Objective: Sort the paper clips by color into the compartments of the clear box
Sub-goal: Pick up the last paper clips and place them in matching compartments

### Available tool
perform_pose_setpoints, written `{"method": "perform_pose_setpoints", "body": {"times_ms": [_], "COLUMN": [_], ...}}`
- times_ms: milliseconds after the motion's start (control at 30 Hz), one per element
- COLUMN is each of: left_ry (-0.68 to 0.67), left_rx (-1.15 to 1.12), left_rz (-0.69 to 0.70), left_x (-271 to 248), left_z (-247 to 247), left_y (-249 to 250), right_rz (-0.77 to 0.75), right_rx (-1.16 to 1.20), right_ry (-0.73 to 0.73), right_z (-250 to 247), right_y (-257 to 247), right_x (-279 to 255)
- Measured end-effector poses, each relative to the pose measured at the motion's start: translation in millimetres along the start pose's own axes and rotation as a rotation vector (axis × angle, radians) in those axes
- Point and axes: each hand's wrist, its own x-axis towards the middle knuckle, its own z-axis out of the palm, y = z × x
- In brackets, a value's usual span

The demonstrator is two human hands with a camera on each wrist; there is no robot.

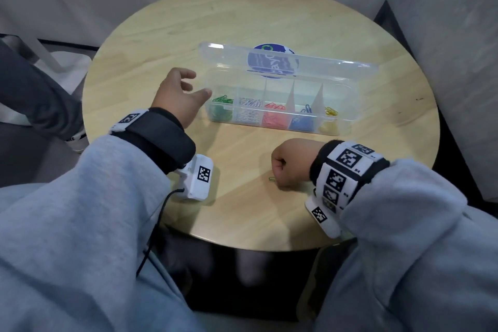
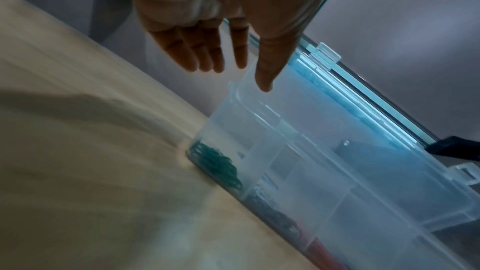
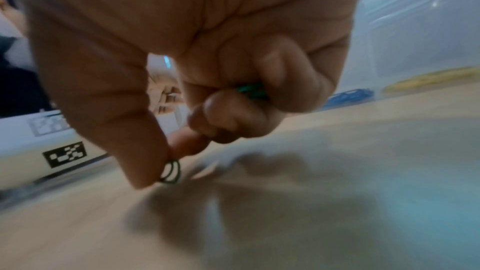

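Observation:
The clear box (image 1: 350, 105) (image 2: 324, 171) stands open in the middle of the round table, lid tilted back. Its compartments hold, left to right, green clips (image 1: 222, 101) (image 2: 218, 161), white clips (image 1: 250, 102), red clips (image 1: 275, 106), blue clips (image 1: 305, 109) (image 3: 348, 93) and yellow clips (image 1: 331, 111) (image 3: 428, 78). My left hand (image 1: 179, 90) (image 2: 233, 48) hovers with straight fingers at the box's left end, thumb near its corner. My right hand (image 1: 283, 167) (image 3: 182, 130) is curled low on the table in front of the box, pinching a green clip (image 1: 271, 179) (image 3: 171, 171) between thumb and forefinger; more green clips (image 3: 250, 90) sit in its curled fingers.
The wooden table (image 1: 188, 35) is round, with its front edge close to my body. A white camera block with a marker (image 1: 198, 179) (image 3: 39, 151) hangs under my left wrist near the table. Grey upholstery surrounds the table on the right and back.

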Motion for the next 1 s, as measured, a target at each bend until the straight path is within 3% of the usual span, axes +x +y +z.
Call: {"method": "perform_pose_setpoints", "body": {"times_ms": [133, 333, 500, 633, 833, 1000], "left_ry": [-0.124, -0.194, -0.274, -0.325, -0.364, -0.337], "left_rx": [-0.148, -0.280, -0.322, -0.301, -0.278, -0.144], "left_rz": [-0.198, -0.291, -0.331, -0.330, -0.331, -0.326], "left_x": [-4.5, -14.8, -33.2, -40.5, -40.5, -37.4], "left_z": [3.7, 7.9, 12.2, 10.5, 4.0, 1.1], "left_y": [4.6, 9.7, 12.3, 11.4, 11.9, 14.1], "right_rz": [-0.020, -0.055, -0.071, -0.065, -0.187, -0.256], "right_rx": [0.172, 0.546, 0.807, 0.783, 0.747, 0.569], "right_ry": [0.070, 0.215, 0.357, 0.422, 0.260, 0.417], "right_z": [-16.5, -40.0, -46.4, -47.9, -45.2, -52.4], "right_y": [9.0, 14.1, -10.6, -36.6, -45.5, -21.0], "right_x": [-8.9, -24.7, -5.6, 15.6, 8.3, -36.9]}}
